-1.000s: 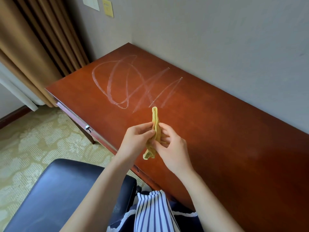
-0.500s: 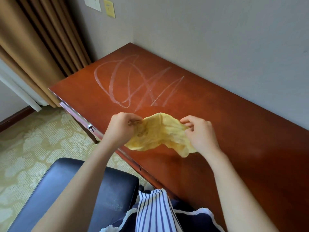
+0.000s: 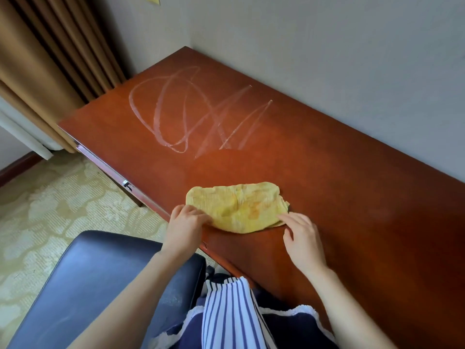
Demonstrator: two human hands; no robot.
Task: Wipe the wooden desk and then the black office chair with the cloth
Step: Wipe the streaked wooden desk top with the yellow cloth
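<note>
One yellow cloth [image 3: 236, 206], folded over on itself into a rough half-oval, lies flat on the wooden desk [image 3: 352, 197] close to its near edge. Some orange-brown staining shows on its top face. A darker layer peeks out at its right corner; cannot tell what that is.

Left hand [image 3: 185, 225]: fingers curled, pinching the cloth's near-left corner. Right hand [image 3: 303, 238]: fingers loosely spread, tips resting on the near-right edge of the cloth, palm over bare wood. Judgement: both hands at the near corners look like smoothing and squaring the pad so it lies flat before a push, rather than gripping it to lift.

White scribble marks [image 3: 196, 114], loops and slanted strokes, cover the far-left part of the desk, well apart from the cloth, on the far side of it. They look untouched. The cloth's placement between the person and the marks suits a forward sweep into them.

Black office chair [image 3: 83, 285]: seat at lower left, just beside the desk's front edge, under the left forearm. Not yet wiped, as far as can be judged; desk comes first.

Outward: grey wall [image 3: 327, 59] behind the desk, brown curtain [image 3: 50, 59] at far left, patterned carpet [image 3: 63, 202] below.
</note>
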